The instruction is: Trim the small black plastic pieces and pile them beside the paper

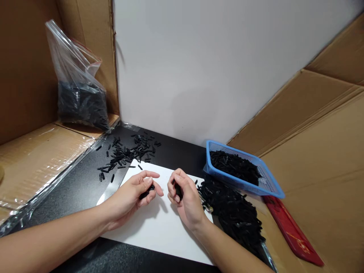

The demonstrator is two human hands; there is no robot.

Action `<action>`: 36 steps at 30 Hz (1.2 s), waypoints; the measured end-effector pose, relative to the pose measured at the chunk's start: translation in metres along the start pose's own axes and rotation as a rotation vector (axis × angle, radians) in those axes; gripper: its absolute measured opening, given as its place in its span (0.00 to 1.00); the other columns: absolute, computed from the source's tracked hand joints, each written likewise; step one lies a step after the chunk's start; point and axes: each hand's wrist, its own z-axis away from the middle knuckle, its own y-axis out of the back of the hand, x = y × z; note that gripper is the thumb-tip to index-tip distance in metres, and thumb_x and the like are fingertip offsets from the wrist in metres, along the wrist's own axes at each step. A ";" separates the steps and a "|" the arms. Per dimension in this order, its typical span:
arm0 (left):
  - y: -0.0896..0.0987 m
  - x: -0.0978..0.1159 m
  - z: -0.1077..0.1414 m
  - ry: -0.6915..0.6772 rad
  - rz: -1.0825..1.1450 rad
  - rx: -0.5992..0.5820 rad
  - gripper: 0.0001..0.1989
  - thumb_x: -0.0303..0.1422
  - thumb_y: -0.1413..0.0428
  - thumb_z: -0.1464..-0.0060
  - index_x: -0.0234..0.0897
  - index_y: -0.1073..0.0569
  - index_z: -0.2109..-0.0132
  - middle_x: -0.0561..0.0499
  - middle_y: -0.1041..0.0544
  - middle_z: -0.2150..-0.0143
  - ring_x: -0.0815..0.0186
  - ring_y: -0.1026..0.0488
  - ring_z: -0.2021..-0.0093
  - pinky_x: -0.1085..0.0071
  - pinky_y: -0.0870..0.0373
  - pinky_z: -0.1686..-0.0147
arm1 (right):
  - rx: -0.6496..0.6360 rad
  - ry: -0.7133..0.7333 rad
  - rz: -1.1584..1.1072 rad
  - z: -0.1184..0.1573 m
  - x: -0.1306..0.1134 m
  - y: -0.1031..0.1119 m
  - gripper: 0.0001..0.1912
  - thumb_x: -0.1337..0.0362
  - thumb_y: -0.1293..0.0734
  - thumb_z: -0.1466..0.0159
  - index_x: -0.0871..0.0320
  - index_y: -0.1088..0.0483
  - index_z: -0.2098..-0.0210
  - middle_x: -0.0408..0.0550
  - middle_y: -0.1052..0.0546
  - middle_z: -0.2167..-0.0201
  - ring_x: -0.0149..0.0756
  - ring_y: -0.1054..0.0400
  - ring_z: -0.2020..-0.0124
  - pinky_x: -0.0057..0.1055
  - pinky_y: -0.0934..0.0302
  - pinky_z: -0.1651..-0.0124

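Observation:
Over the left part of a white sheet [170, 235], my left hand [139, 193] curls around small black pieces [148, 192] lying in its fingers and palm. To its right, my right hand [186, 197] is closed around more black pieces [178, 191], its thumb pressed near the bent fingers. The two hands are apart. Beyond the sheet, loose black pieces [127, 153] are scattered on the dark table. A large heap of black pieces [233, 212] lies just right of my right hand.
A blue basket [273, 182] holding black pieces stands at the right, with a red packet [292, 231] below it. A clear bag [82, 98] of dark material leans at the left against cardboard. A metal object [209, 208] shows partly beside the heap.

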 end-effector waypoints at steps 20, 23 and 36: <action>-0.006 -0.004 0.005 -0.078 -0.164 -0.070 0.16 0.48 0.56 0.39 0.40 0.38 0.63 0.55 0.26 0.76 0.74 0.42 0.79 0.77 0.52 0.77 | 0.050 0.364 0.722 0.008 0.000 -0.005 0.08 0.61 0.30 0.43 0.59 0.21 0.70 0.37 0.39 0.87 0.28 0.49 0.83 0.28 0.52 0.78; -0.007 0.003 0.007 -0.017 -0.032 -0.018 0.09 0.38 0.54 0.38 0.38 0.34 0.61 0.54 0.26 0.75 0.74 0.41 0.77 0.77 0.46 0.74 | 0.065 0.312 0.633 0.007 -0.002 -0.004 0.08 0.61 0.31 0.43 0.58 0.21 0.70 0.41 0.29 0.85 0.29 0.46 0.82 0.28 0.50 0.78; 0.000 0.005 -0.002 -0.042 -0.103 0.041 0.16 0.43 0.47 0.41 0.35 0.35 0.69 0.54 0.26 0.74 0.76 0.50 0.81 0.79 0.54 0.81 | 0.126 0.327 0.653 0.006 -0.008 -0.002 0.07 0.61 0.29 0.45 0.58 0.20 0.71 0.41 0.31 0.84 0.30 0.46 0.81 0.29 0.50 0.76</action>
